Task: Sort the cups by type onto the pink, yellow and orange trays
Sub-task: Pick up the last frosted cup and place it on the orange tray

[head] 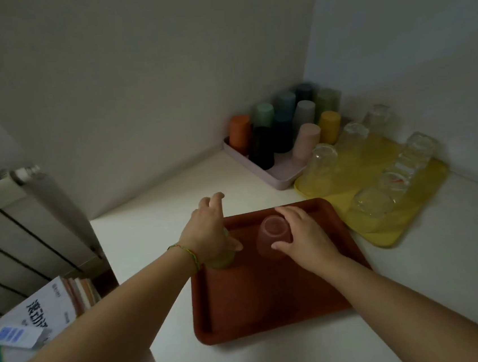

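The orange tray (274, 301) lies in the middle of the white table. Two upside-down frosted cups stand at its far end. My right hand (303, 233) curls around the pinkish frosted cup (271, 233), thumb on its near side and fingers behind it. My left hand (207, 228) hovers over the pale green frosted cup (221, 261), fingers stretched forward and spread, so most of that cup is hidden. The pink tray (276, 178) in the corner carries several opaque coloured cups (306, 141). On the yellow tray (385, 236) stand several inverted clear glasses (372, 202).
Two walls meet behind the pink tray. A white radiator (15, 222) stands at the left, with a pile of books (39, 316) below it beside the table's left edge (103, 245). Bare tabletop shows to the right of the orange tray.
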